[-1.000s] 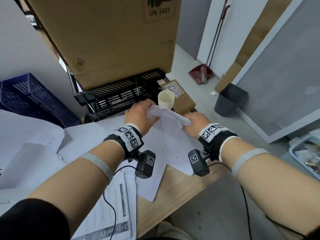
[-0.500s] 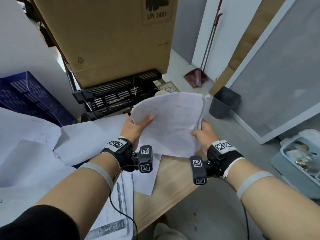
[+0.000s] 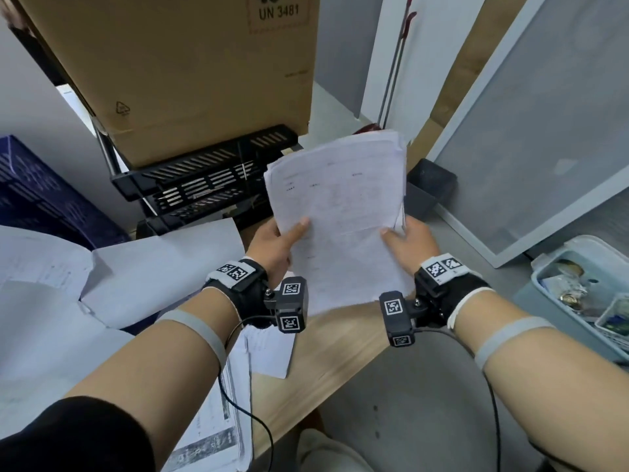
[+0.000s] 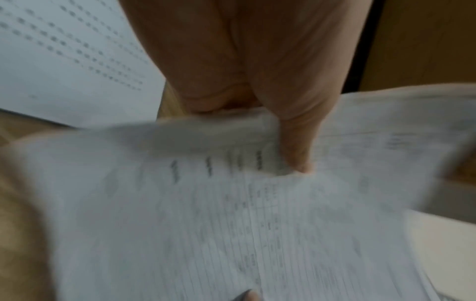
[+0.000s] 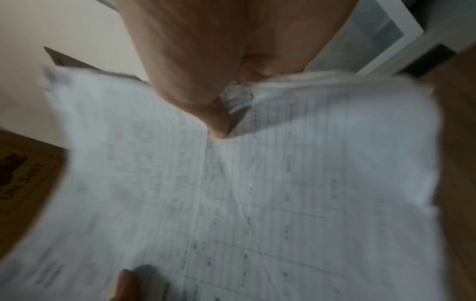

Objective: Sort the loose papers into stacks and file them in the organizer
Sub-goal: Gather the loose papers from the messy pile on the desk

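Observation:
Both hands hold a stack of printed white papers (image 3: pixel 340 212) upright above the desk, its face toward me. My left hand (image 3: pixel 279 238) pinches the stack's left edge, thumb on the front sheet. My right hand (image 3: pixel 408 238) pinches the right edge the same way. The left wrist view shows the thumb pressed on the blurred papers (image 4: pixel 231 203); the right wrist view shows the same grip on the papers (image 5: pixel 257 183). The black tiered organizer (image 3: pixel 204 178) stands behind and left of the stack, under a large cardboard box (image 3: pixel 190 69).
Loose white sheets (image 3: pixel 143 267) cover the desk at left, and more printed pages (image 3: pixel 218 420) lie near the front edge of the wooden desk (image 3: pixel 333 349). A blue crate (image 3: pixel 37 202) sits at far left. On the floor stand a dark bin (image 3: pixel 429 185) and a light-blue tub (image 3: pixel 578 294).
The papers were gathered flat on the desk a second ago; both hands have since lifted them and stood the stack upright in front of the organizer, raising it a little further.

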`<state>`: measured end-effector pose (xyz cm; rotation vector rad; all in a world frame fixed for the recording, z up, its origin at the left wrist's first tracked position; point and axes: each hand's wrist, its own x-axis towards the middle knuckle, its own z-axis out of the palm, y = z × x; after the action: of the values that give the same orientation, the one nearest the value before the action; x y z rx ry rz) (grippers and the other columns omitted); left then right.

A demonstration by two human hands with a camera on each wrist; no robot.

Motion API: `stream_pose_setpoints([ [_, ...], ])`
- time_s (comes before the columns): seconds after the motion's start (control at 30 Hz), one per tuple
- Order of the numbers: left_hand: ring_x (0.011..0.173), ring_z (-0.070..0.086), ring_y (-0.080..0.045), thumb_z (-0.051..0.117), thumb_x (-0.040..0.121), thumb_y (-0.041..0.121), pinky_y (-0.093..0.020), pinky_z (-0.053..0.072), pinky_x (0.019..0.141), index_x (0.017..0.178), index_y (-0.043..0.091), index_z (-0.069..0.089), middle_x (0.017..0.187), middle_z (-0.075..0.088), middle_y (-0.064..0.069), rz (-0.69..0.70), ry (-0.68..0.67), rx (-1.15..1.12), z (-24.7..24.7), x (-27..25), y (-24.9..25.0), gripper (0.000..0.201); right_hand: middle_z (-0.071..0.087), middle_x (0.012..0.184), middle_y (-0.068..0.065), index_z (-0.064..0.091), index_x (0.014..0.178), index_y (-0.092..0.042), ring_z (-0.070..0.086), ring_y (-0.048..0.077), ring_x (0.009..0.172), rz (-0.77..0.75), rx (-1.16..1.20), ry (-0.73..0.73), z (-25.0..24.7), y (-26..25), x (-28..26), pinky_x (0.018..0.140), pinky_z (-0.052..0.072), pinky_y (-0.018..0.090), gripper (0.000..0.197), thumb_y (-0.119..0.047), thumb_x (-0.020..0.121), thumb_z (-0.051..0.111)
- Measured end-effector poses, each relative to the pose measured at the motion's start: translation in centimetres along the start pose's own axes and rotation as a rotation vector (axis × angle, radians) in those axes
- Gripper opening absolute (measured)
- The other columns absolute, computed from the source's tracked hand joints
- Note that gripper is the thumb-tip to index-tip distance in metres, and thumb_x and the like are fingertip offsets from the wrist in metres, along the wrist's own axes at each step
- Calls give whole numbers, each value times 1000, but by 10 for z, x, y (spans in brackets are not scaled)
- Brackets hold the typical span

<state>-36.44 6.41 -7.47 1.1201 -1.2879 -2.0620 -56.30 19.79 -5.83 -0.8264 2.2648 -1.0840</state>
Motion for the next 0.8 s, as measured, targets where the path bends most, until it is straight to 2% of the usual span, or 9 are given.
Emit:
stream_pose_setpoints([
  [0.13,94,70,-29,61,92,5,-39,61,71,129,11,57,122,68,-12,-173,-9,125,-3,5,-18,37,67,111,16,64,104,-8,62,34,101,104,-312,-101,-5,7,19,84,46,33,20,-15,93,49],
  [0.2,93,70,-30,60,91,1,-38,60,75,129,12,56,119,69,-11,-269,-34,147,-8,1,-28,40,66,110,16,63,100,-12,62,35,102,156,-386,-176,2,15,22,84,45,32,16,-14,92,49],
  [0.3,103,65,-29,60,93,5,-43,50,99,122,17,56,116,68,-8,-350,23,169,-25,-3,-38,32,64,115,15,61,105,-14,58,37,109,169,-381,21,15,28,27,90,46,38,21,-8,88,50],
  [0.4,110,61,-26,62,92,11,-40,47,96,124,14,59,118,65,-12,-368,158,279,-60,-10,-47,32,59,118,15,55,113,-12,53,37,111,113,-333,206,32,35,24,93,43,42,30,-4,84,53],
  [0.5,102,58,-23,58,95,14,-35,45,85,131,17,59,123,61,-11,-375,194,539,-100,-25,-59,36,67,104,8,58,104,-17,61,28,86,90,-207,-77,65,29,13,74,49,33,22,-5,89,48],
  [0.6,93,59,-23,60,92,13,-28,47,78,138,17,53,128,57,-15,-414,309,756,-143,-37,-79,47,67,89,12,60,101,-10,62,25,71,415,121,-510,109,23,-11,59,50,27,18,-2,91,48],
  [0.67,94,61,-26,62,90,18,-29,50,73,143,18,46,134,54,-16,-491,392,904,-169,-42,-90,55,61,84,11,58,104,-6,62,29,80,613,135,-730,138,26,-27,71,54,35,17,-2,88,54],
  [0.7,109,59,-32,62,88,21,-33,51,82,143,18,44,139,50,-16,-532,414,995,-183,-43,-96,59,62,84,11,57,101,-2,65,30,88,665,94,-792,149,25,-33,82,56,44,13,-5,88,56],
  [0.8,120,51,-40,60,66,35,-38,46,91,136,16,46,137,51,-20,-594,475,1101,-225,-40,-125,74,64,87,15,50,87,-2,70,35,98,741,97,-727,174,26,-46,89,53,54,12,-10,89,59],
])
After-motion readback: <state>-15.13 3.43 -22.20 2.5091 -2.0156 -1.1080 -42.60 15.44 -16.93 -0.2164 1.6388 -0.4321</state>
